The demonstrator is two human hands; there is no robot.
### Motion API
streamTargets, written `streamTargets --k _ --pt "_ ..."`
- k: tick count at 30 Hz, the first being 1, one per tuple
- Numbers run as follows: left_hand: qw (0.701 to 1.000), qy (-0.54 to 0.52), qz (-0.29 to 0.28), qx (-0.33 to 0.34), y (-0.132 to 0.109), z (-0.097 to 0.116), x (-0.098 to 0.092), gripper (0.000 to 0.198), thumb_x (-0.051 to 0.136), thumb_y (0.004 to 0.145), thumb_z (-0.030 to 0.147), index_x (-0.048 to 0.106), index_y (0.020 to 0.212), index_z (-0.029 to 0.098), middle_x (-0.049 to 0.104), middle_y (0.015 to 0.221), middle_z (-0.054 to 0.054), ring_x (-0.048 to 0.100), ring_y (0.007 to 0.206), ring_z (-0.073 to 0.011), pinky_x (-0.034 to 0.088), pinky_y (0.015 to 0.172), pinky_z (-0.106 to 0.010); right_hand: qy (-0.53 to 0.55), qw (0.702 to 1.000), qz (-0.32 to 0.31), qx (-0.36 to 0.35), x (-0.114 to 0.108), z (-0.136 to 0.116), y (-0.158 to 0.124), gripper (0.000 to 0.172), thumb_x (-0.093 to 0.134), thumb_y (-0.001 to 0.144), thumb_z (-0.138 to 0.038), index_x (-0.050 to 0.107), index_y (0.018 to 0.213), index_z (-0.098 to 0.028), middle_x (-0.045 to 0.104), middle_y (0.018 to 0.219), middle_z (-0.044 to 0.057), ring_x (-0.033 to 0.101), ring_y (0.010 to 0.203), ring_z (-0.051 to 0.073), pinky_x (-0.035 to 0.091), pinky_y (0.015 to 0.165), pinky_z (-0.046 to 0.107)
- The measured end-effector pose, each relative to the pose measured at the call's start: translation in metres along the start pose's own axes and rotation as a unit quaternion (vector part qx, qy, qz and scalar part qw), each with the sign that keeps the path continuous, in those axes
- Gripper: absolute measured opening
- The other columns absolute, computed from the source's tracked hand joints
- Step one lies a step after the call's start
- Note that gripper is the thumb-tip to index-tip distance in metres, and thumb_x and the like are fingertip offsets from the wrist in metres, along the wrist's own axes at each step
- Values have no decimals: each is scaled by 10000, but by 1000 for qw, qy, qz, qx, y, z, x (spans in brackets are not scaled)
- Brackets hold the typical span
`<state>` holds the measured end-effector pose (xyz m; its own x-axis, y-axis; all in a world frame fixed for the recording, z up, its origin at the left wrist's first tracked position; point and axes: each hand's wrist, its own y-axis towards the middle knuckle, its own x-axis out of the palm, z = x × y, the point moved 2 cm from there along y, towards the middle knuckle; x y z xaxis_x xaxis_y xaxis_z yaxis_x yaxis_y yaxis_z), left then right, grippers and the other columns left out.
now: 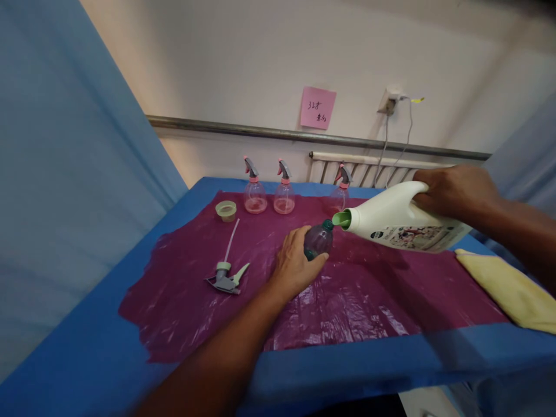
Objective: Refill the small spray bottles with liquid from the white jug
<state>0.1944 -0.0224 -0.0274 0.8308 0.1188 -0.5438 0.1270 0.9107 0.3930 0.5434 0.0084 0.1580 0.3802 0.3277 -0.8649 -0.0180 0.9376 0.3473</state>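
Note:
My left hand (297,259) is wrapped round a small clear bottle (319,238) with a green neck, which has no spray head on and leans a little to the right. My right hand (456,191) grips the handle of a large cream jug (391,217), tilted on its side. The jug's green spout (342,219) is right beside the small bottle's mouth. Whether liquid is flowing cannot be made out. A grey and green spray head (225,279) with its tube lies to the left of my left hand.
Spray bottles with pink liquid (255,202) stand at the back of the purple sheet (186,307), near a small tub (226,211). A folded yellow cloth (508,286) lies at the right. Behind are a metal rail (260,132), a pink note (318,108) and a wall socket (390,101).

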Motion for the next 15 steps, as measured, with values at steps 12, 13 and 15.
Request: streamTargets --k 12,13,15 --pt "1000 -1 -5 3 0 2 -1 707 897 871 294 594 1509 275 679 1468 -112 645 1411 -351 516 1240 -558 -40 999 -9 -6 -12 -3 3 280 586 921 -532 732 966 -299 707 847 85 524 683 236 233 627 367" --pt "1000 -1 -5 3 0 2 -1 705 895 873 293 593 1509 275 679 1469 -112 646 1410 -351 515 1239 -560 -46 999 -10 -7 -12 -3 3 286 585 923 -540 731 976 -300 705 847 83 521 681 235 234 626 363" --pt "1000 0 -6 3 0 2 -1 702 893 874 293 593 1508 273 679 1470 -114 644 1413 -354 515 1238 -566 -52 999 -7 -11 -13 -3 3 297 585 926 -551 733 993 -302 703 850 80 518 680 234 234 629 359"
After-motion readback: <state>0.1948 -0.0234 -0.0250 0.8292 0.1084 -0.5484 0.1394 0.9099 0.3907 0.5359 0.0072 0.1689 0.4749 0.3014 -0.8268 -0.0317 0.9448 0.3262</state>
